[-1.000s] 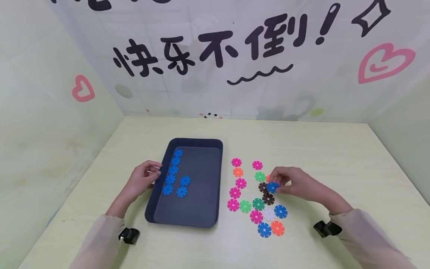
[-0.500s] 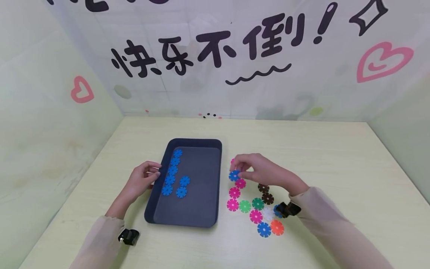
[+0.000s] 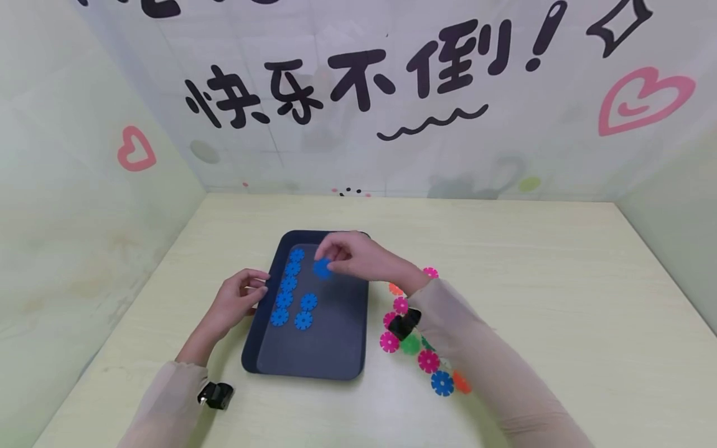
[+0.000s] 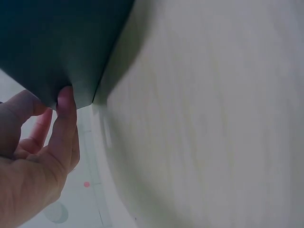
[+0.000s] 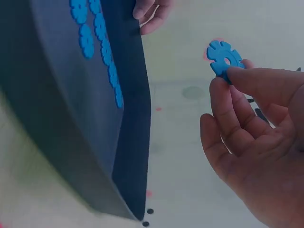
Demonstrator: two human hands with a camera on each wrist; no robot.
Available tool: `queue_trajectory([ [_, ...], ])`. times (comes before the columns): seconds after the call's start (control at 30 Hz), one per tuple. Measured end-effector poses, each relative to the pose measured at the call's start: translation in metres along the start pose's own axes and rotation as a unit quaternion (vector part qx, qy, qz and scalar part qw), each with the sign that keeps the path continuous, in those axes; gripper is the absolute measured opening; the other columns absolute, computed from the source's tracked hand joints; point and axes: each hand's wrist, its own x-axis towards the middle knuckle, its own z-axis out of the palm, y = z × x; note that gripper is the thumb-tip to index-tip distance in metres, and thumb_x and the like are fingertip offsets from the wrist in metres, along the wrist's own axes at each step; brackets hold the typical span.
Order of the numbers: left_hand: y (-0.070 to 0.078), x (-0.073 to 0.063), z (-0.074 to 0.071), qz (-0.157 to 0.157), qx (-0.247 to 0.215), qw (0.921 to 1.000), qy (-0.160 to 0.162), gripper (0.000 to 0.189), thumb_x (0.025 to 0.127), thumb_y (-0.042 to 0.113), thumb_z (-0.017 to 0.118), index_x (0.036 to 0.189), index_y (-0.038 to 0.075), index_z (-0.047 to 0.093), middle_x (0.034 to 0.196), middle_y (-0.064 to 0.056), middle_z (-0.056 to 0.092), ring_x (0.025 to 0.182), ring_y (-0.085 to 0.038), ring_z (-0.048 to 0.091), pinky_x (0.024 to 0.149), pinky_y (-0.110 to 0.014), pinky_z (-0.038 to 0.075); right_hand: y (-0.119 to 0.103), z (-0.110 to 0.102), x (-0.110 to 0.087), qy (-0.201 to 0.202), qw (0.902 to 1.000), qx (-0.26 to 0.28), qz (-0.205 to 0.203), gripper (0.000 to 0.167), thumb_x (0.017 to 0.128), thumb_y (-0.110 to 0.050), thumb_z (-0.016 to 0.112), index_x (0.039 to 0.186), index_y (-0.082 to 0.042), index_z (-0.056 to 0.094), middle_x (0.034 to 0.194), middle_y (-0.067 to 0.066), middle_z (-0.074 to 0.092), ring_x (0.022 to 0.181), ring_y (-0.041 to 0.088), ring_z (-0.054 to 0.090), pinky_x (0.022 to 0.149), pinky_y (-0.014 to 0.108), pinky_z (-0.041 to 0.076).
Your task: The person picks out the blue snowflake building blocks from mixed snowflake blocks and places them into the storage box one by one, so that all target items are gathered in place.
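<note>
Over the dark tray (image 3: 336, 367), my right hand (image 3: 358, 255) pinches a blue notched plastic disc (image 3: 322, 269) between thumb and fingertips. In the right wrist view that disc (image 5: 223, 59) shows a round centre hole and slots about its edge. My left hand (image 3: 238, 297) holds the tray's left rim, its fingers at the outer wall (image 4: 57, 52) in the left wrist view. Inside the tray, a column of blue discs (image 3: 288, 284) runs along the left side. Beside it lies a shorter pair of blue discs (image 3: 309, 302).
Right of the tray, several loose discs lie on the table (image 3: 560, 298), partly hidden by my right forearm. Among them are a pink disc (image 3: 428, 361), a blue disc (image 3: 442, 383) and an orange disc (image 3: 396, 289). A printed wall sheet (image 3: 336, 155) stands behind.
My right hand has carried the blue disc leftward from the loose discs to over the tray. The left hand and the tray have stayed put.
</note>
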Motion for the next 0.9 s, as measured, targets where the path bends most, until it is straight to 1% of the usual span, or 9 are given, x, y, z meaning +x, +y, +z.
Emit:
queue_trajectory([
  [0.07, 0.000, -0.001, 0.000, 0.001, -0.001, 1.0000, 0.000, 0.026, 0.092, 0.006, 0.053, 0.118, -0.001, 0.050, 0.101, -0.021, 0.054, 0.078, -0.023, 0.056, 0.060, -0.033, 0.051, 0.000, 0.004, 0.011, 0.000, 0.9999, 0.016, -0.002, 0.017, 0.086, 0.001, 0.059, 0.103, -0.002, 0.063, 0.092, 0.009, 0.060, 0.082, 0.017, 0.055, 0.075, 0.025, 0.048],
  [0.17, 0.001, -0.001, 0.000, 0.006, 0.000, 1.0000, 0.003, 0.026, 0.092, 0.006, 0.053, 0.117, -0.001, 0.051, 0.101, -0.022, 0.055, 0.078, -0.023, 0.057, 0.059, -0.034, 0.052, -0.003, 0.009, 0.026, 0.002, 0.9990, 0.043, 0.009, 0.018, 0.087, 0.002, 0.058, 0.104, 0.000, 0.062, 0.096, 0.014, 0.059, 0.084, 0.018, 0.054, 0.076, 0.024, 0.047],
  [0.3, 0.002, 0.000, 0.000, 0.008, -0.002, 1.0000, 0.003, 0.026, 0.092, 0.007, 0.053, 0.117, -0.001, 0.050, 0.102, -0.022, 0.055, 0.078, -0.023, 0.057, 0.060, -0.034, 0.052, 0.001, 0.017, 0.042, 0.007, 0.9965, 0.079, 0.029, 0.019, 0.088, 0.003, 0.056, 0.106, 0.002, 0.061, 0.095, 0.015, 0.058, 0.084, 0.020, 0.054, 0.075, 0.024, 0.047],
  [0.4, 0.000, 0.000, 0.000, 0.005, -0.003, 1.0000, 0.001, 0.027, 0.092, 0.007, 0.053, 0.117, -0.002, 0.050, 0.102, -0.022, 0.055, 0.078, -0.023, 0.057, 0.060, -0.034, 0.052, 0.009, 0.024, 0.050, 0.013, 0.9948, 0.090, 0.045, 0.020, 0.088, 0.003, 0.055, 0.107, 0.002, 0.062, 0.095, 0.016, 0.058, 0.084, 0.020, 0.054, 0.074, 0.025, 0.047],
  [0.47, -0.001, 0.000, 0.000, 0.001, -0.004, 1.0000, 0.002, 0.026, 0.092, 0.006, 0.053, 0.117, -0.001, 0.050, 0.101, -0.021, 0.055, 0.078, -0.023, 0.057, 0.060, -0.034, 0.052, 0.013, 0.028, 0.053, 0.023, 0.9938, 0.090, 0.060, 0.021, 0.089, 0.004, 0.054, 0.107, 0.002, 0.063, 0.096, 0.019, 0.059, 0.084, 0.021, 0.055, 0.073, 0.024, 0.047],
  [0.63, -0.002, 0.000, 0.001, 0.003, -0.005, 1.0000, 0.003, 0.026, 0.092, 0.007, 0.053, 0.117, -0.001, 0.051, 0.100, -0.019, 0.055, 0.076, -0.019, 0.057, 0.059, -0.034, 0.051, 0.025, 0.039, 0.055, 0.048, 0.9893, 0.081, 0.112, 0.021, 0.089, 0.003, 0.054, 0.106, 0.000, 0.066, 0.091, 0.020, 0.062, 0.078, 0.025, 0.056, 0.064, 0.021, 0.044],
  [0.73, -0.001, -0.001, 0.000, 0.007, -0.005, 1.0000, 0.004, 0.027, 0.092, 0.007, 0.053, 0.117, -0.002, 0.050, 0.099, -0.019, 0.055, 0.075, -0.018, 0.057, 0.058, -0.033, 0.051, 0.030, 0.043, 0.054, 0.057, 0.9859, 0.075, 0.138, 0.021, 0.089, 0.002, 0.054, 0.105, -0.001, 0.067, 0.086, 0.017, 0.063, 0.076, 0.025, 0.056, 0.061, 0.021, 0.042],
  [0.9, 0.000, -0.001, -0.001, 0.007, -0.009, 0.9999, 0.006, 0.027, 0.091, 0.006, 0.054, 0.117, -0.002, 0.051, 0.099, -0.020, 0.055, 0.075, -0.019, 0.056, 0.057, -0.033, 0.051, 0.033, 0.046, 0.053, 0.062, 0.9775, 0.076, 0.187, 0.021, 0.088, 0.002, 0.054, 0.104, -0.002, 0.068, 0.079, 0.012, 0.063, 0.076, 0.024, 0.056, 0.060, 0.022, 0.042],
])
